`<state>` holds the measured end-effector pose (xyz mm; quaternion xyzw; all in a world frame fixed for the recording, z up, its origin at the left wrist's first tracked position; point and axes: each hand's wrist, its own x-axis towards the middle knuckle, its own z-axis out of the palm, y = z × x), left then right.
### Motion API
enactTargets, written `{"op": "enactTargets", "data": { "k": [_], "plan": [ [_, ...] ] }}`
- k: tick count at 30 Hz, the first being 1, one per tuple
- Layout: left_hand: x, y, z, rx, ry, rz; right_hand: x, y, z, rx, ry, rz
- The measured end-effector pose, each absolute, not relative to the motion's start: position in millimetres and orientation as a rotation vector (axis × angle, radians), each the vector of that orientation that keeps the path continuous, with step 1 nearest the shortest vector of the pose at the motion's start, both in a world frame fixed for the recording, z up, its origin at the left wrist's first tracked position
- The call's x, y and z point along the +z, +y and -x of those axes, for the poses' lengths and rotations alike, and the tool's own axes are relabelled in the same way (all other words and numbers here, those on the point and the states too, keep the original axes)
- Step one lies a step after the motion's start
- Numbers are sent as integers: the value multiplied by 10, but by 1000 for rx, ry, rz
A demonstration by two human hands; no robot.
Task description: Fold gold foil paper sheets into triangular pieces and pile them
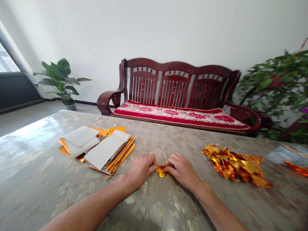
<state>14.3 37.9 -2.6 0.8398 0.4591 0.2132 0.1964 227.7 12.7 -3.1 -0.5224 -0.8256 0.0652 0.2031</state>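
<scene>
My left hand (141, 169) and my right hand (181, 169) rest close together on the glossy patterned tabletop (48, 179). Both pinch a small folded piece of gold foil paper (161, 170) that lies between them, fingers closed on its two ends. To the left of my left hand lies a loose stack of gold foil sheets (101, 150), most turned white side up. On the right of my right hand sits a heap of folded gold foil pieces (237, 165).
A dark red wooden bench (178, 86) with a red flowered cushion stands behind the table. A potted plant (61, 80) stands at the back left and leafy plants (279, 89) at the right. More gold foil (297, 168) lies at the table's right edge.
</scene>
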Motion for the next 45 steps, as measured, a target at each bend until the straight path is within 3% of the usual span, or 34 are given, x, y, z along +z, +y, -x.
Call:
{"op": "enactTargets", "data": {
  "k": [7,32,45],
  "plan": [
    [-100,372,-190,944,1143,-2006,37,76,-2278,-68,-2161,1311],
    [-62,389,-332,1090,1118,-1479,-2,-3,-2072,-240,-2187,1271],
    [-111,373,-393,1128,877,-1180,-159,44,-1962,197,-1982,1277]
  ]
}}
